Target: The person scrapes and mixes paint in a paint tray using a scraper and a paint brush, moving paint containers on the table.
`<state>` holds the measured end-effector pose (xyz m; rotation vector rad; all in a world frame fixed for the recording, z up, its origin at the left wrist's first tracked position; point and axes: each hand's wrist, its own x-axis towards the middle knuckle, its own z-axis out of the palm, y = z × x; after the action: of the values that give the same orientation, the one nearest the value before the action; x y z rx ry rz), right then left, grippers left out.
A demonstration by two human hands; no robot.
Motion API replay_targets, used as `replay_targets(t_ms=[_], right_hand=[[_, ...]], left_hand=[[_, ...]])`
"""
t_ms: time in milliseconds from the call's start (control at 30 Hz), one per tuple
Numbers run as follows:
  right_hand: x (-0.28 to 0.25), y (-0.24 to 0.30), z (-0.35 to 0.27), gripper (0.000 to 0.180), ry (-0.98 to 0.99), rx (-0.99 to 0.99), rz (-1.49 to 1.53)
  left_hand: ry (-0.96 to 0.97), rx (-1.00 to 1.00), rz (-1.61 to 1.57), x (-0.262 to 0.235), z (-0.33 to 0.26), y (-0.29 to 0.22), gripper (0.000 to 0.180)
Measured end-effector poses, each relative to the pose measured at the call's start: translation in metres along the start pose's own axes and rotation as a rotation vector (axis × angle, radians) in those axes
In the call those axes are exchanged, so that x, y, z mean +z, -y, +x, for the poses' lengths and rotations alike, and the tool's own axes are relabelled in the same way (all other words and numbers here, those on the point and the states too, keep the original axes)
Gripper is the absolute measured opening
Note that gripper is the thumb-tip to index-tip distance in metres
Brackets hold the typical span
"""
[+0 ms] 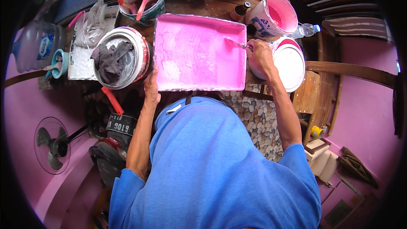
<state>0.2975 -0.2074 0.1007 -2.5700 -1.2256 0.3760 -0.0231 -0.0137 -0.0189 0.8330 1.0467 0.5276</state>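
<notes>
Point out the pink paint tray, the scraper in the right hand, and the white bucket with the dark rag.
pink paint tray (197, 53): head view, its painted floor.
scraper (234, 42): head view, its blade.
white bucket (137, 44): head view, its rim.

Pink-painted walls (369, 114) on both sides, pebble-patterned floor (258, 123) below a dark wooden table (190, 4), wooden rail (352, 70) at right, standing fan (51, 144) lower left, slatted steps (330, 0) upper right, daylight even

pink paint tray (199, 55), brush (235, 43) inside
</notes>
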Motion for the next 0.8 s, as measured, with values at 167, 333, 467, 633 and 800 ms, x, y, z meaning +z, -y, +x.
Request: replay_targets(t_ms=[167, 333, 467, 633, 800], right_hand=[[0.013, -0.017, 0.015, 0.02, -0.134, 0.004, -0.108], [0.034, -0.019, 0.016, 0.021, -0.096, -0.014, -0.082], [0.021, -0.011, 0.004, 0.018, -0.012, -0.059, -0.017], [0.002, -0.011, 0.002, 0.019, -0.054, 0.006, -0.002], [0.02, -0.022, 0.025, 0.015, -0.183, -0.015, -0.055]], left_hand=[[0.003, -0.007, -0.001, 0.002, -0.001, -0.002, 0.05], [-0.003, 0.005, 0.035, 0.007, -0.003, -0.006, 0.052], [-0.005, -0.004, 0.021, 0.0, 0.002, -0.001, 0.052], [0.016, -0.001, -0.005, 0.002, -0.001, -0.003, 0.05], [0.012, -0.012, 0.005, 0.002, 0.0, -0.002, 0.049]])
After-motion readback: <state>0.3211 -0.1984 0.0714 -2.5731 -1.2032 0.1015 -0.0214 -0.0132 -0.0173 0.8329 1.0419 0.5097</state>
